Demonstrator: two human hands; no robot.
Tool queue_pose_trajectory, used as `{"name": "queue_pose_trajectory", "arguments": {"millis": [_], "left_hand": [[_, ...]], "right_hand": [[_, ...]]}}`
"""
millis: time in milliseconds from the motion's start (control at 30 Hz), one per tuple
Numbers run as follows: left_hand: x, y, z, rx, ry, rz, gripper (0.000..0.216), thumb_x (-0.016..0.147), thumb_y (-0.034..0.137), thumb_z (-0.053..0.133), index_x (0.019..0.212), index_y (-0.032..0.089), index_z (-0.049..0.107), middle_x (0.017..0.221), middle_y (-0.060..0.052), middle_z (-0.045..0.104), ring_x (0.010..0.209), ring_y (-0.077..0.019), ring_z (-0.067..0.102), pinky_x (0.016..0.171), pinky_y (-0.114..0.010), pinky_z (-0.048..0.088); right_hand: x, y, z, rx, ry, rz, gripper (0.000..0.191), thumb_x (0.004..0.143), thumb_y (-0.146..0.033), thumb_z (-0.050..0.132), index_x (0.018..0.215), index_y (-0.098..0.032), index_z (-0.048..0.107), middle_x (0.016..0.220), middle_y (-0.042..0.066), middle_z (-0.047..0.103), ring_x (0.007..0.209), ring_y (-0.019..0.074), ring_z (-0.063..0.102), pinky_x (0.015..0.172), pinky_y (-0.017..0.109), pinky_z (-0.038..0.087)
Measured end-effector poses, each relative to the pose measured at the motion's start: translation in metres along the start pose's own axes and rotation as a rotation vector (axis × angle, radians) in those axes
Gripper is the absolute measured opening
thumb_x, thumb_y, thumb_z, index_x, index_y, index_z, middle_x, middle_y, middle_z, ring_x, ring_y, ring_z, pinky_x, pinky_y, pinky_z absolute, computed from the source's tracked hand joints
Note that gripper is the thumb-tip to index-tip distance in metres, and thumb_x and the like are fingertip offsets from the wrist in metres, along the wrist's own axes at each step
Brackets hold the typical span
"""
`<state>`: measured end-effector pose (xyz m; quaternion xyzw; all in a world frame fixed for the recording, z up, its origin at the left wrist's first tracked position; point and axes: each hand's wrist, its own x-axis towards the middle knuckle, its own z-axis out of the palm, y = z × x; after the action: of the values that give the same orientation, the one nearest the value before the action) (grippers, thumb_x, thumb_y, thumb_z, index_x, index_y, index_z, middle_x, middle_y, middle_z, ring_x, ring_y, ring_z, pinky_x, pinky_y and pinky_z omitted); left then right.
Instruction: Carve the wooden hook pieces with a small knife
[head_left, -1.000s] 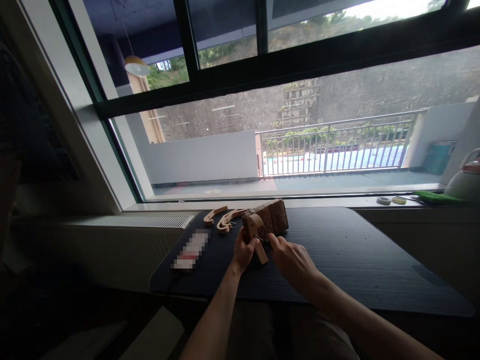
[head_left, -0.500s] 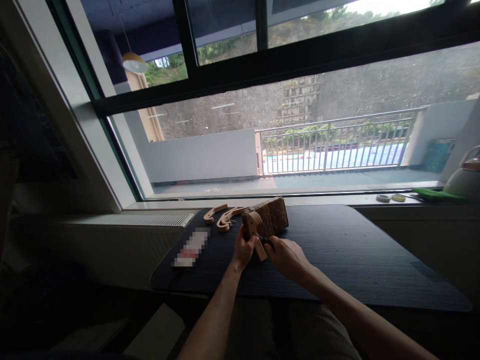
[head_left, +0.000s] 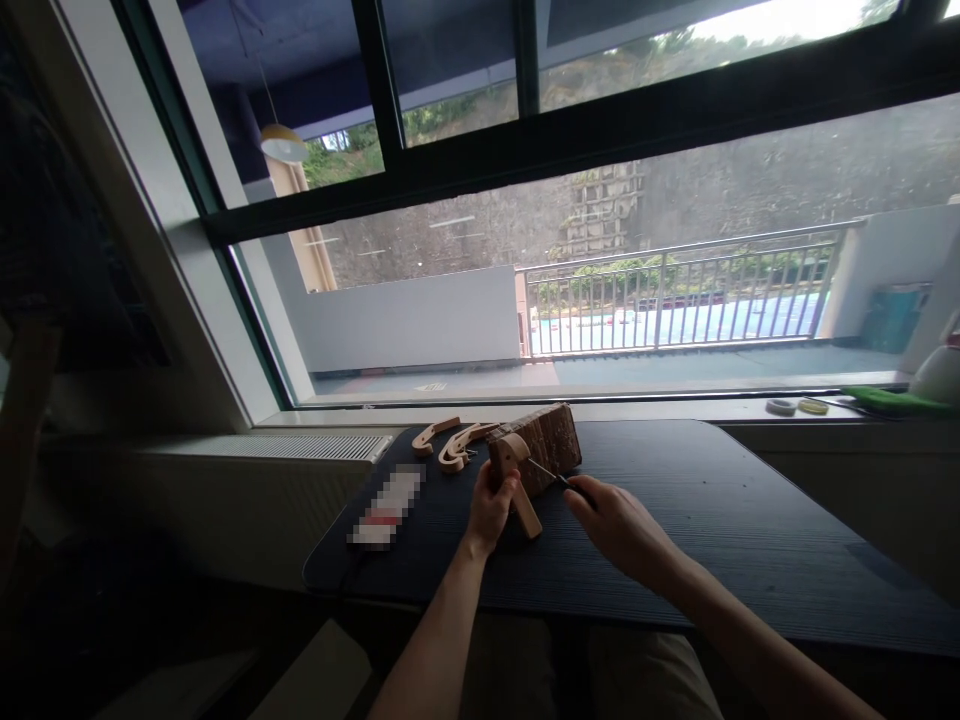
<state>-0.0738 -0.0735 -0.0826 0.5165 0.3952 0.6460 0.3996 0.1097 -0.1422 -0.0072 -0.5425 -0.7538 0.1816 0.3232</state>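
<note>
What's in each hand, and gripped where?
Left hand: a curved wooden piece, near its middle, below the hooked end; whether it also grips the brown block, I can't tell. Right hand: a thin-shafted tool, by its dark handle.

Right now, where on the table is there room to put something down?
On the streaked black table, the right part is free but for specks, bordered by the right hand, pale windowsill and table's right edge. Crowded: left to middle, with curved tan wooden pieces, a blurred pale oblong, the left hand and a rough brown block.

Window [head_left: 645,120], table [head_left: 675,540] and radiator [head_left: 315,447] show a room.
</note>
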Motion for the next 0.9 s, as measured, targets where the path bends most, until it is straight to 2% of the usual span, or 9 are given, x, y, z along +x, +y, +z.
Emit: {"name": "queue_pose_trajectory", "arguments": {"millis": [100,167,300,500,633,767,900], "left_hand": [[-0.001,0.001,-0.003,-0.006,-0.002,-0.031,0.033,0.076,0.043,0.059,0.095,0.017,0.061,0.088,-0.005,0.064,0.083,-0.0186,0.058,0.074,-0.029,0.044],[-0.002,0.001,-0.005,-0.011,-0.012,-0.059,0.036,0.078,0.047,0.056,0.096,0.017,0.062,0.085,-0.005,0.064,0.079,-0.0187,0.058,0.07,-0.029,0.045],[-0.003,0.001,-0.006,-0.018,-0.028,-0.104,0.039,0.077,0.05,0.056,0.095,0.016,0.063,0.082,-0.006,0.065,0.075,-0.0187,0.059,0.065,-0.027,0.045],[-0.003,0.001,-0.005,-0.026,-0.015,-0.119,0.04,0.076,0.05,0.058,0.099,0.017,0.062,0.088,-0.007,0.066,0.078,-0.0194,0.059,0.066,-0.027,0.044],[-0.002,0.0,-0.003,-0.033,0.006,-0.103,0.036,0.075,0.046,0.06,0.096,0.017,0.062,0.087,-0.006,0.065,0.08,-0.019,0.059,0.069,-0.027,0.044],[-0.003,0.001,-0.003,-0.061,0.011,-0.098,0.032,0.073,0.042,0.063,0.094,0.018,0.06,0.085,-0.004,0.064,0.079,-0.0176,0.058,0.07,-0.027,0.044],[-0.003,0.002,-0.004,-0.112,-0.003,-0.099,0.031,0.07,0.038,0.067,0.093,0.019,0.058,0.085,-0.002,0.064,0.078,-0.0166,0.058,0.069,-0.026,0.044]], "right_hand": [[-0.003,0.001,0.009,-0.009,0.033,-0.037,0.037,0.087,-0.038,0.037,0.115,-0.021,0.053,0.088,0.005,0.066,0.078,0.0211,0.061,0.067,0.029,0.038],[-0.002,0.003,0.017,-0.013,0.05,-0.079,0.037,0.087,-0.037,0.038,0.118,-0.022,0.05,0.089,0.004,0.067,0.078,0.0209,0.062,0.066,0.029,0.039],[-0.001,0.004,0.028,-0.039,0.069,-0.1,0.034,0.087,-0.037,0.038,0.115,-0.023,0.052,0.093,0.004,0.068,0.079,0.021,0.063,0.066,0.029,0.039],[0.002,0.005,0.028,-0.043,0.037,-0.046,0.035,0.088,-0.038,0.037,0.115,-0.022,0.053,0.091,0.006,0.068,0.08,0.0212,0.062,0.066,0.029,0.038],[0.007,0.016,0.035,-0.002,-0.075,-0.009,0.028,0.087,-0.035,0.039,0.097,-0.02,0.059,0.087,0.006,0.067,0.081,0.0204,0.06,0.066,0.028,0.038],[0.011,0.031,0.049,0.043,-0.11,0.012,0.015,0.08,-0.025,0.047,0.086,-0.017,0.058,0.081,0.004,0.066,0.074,0.0175,0.061,0.062,0.025,0.039],[0.012,0.029,0.068,0.078,-0.036,0.036,0.029,0.081,-0.04,0.049,0.097,-0.017,0.056,0.09,0.005,0.066,0.078,0.0166,0.061,0.062,0.023,0.041]]}}
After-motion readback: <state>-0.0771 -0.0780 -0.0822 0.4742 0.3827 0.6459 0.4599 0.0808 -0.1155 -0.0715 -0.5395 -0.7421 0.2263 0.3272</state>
